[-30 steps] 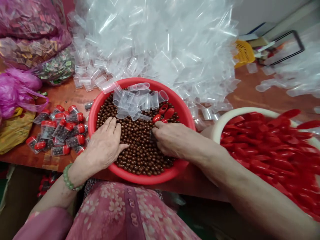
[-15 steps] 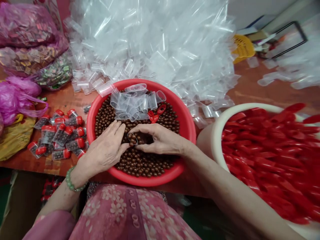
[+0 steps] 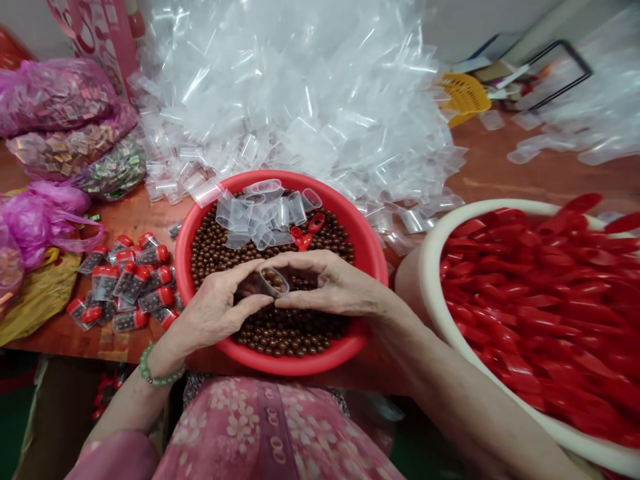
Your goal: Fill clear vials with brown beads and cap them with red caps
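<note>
Both my hands grip one clear plastic tube (image 3: pixel 275 283) above a red basin (image 3: pixel 369 267). Its oval mouth faces me, and brown balls show inside. My left hand (image 3: pixel 220 303) pinches the tube from the left with thumb and fingers. From the other side, my right hand (image 3: pixel 333 283) closes thumb and fingers on it. Small round brown balls (image 3: pixel 295 340) fill the basin below. On top of them, at the back, lie several empty clear tubes (image 3: pixel 263 212) and a few red caps (image 3: pixel 306 235).
A white tub (image 3: pixel 431 273) of red plastic caps (image 3: pixel 540 300) stands right. Filled red-capped tubes (image 3: pixel 127 280) lie left of the basin. Behind is a big heap of clear tubes (image 3: pixel 300 93). Pink bags (image 3: pixel 60 100) of small packets and a yellow basket (image 3: pixel 465 97) sit farther off.
My left hand has gone from lying flat on the balls to pinching the tube. The tube has been lifted slightly from the balls, its mouth now turned toward me.
</note>
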### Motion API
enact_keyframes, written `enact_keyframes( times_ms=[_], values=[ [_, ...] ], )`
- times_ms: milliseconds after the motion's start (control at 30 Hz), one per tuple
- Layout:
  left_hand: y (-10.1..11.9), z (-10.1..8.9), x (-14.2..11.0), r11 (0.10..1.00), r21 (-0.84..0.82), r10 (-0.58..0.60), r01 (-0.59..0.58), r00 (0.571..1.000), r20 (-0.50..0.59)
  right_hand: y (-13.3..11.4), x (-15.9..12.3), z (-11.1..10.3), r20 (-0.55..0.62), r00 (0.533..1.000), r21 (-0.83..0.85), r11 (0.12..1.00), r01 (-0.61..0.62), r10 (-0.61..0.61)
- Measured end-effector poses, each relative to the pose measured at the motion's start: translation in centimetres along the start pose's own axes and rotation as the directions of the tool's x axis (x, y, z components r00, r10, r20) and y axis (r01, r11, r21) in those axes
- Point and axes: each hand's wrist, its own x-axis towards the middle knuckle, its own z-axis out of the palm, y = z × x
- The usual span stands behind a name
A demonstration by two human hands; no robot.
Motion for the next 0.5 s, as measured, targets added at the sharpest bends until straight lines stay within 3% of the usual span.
enact_keyframes(
  times_ms=[133, 300, 500],
  values=[
    [-0.7, 0.0, 0.0, 0.998, -0.054, -0.042, 0.039, 0.997, -0.058, -0.1, 0.2, 0.2, 0.004, 0.998, 0.036, 0.997, 0.063, -0.063],
    [-0.7, -0.1, 0.0, 0.996, -0.082, 0.029, -0.037, 0.996, -0.088, -0.2, 0.2, 0.6, -0.037, 0.999, 0.031, 0.999, 0.031, -0.030],
    [-0.3, -0.1, -0.2, 0.983, -0.183, 0.012, -0.018, 0.999, -0.036, -1.7, -0.4, 0.5, -0.185, 0.976, -0.276, 0.959, 0.060, -0.114]
  ],
)
